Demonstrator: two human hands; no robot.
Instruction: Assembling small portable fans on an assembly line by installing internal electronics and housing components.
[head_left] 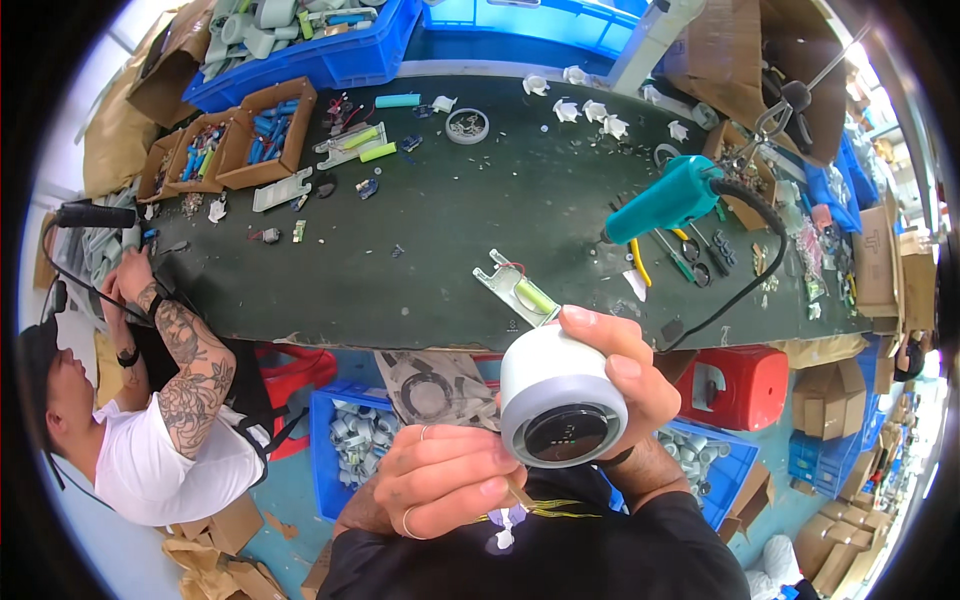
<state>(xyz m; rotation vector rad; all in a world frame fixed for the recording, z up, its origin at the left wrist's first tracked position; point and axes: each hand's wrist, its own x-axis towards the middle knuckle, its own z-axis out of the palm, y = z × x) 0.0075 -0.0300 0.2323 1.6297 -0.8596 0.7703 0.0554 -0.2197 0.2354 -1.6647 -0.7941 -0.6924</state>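
Close in front of me is a white round-headed handheld device (545,365), its grey ring and dark lit display tilted toward me. My right hand (635,370) is wrapped round its right side. Beside its lower left rim, my left hand (445,475) has its fingers bent and pressed together, the fingertips against the rim; its thumb is hidden. Beyond the head, the open handle shell (495,280) shows a yellow-green battery cell (537,295) and a thin red wire.
A teal electric screwdriver (660,200) hangs over the dark green bench (440,240) at right, near pliers and hand tools. Brown cartons (262,170) of parts stand at far left. A co-worker (170,430) works at left. A red stool (735,390) and blue crates (325,440) stand below.
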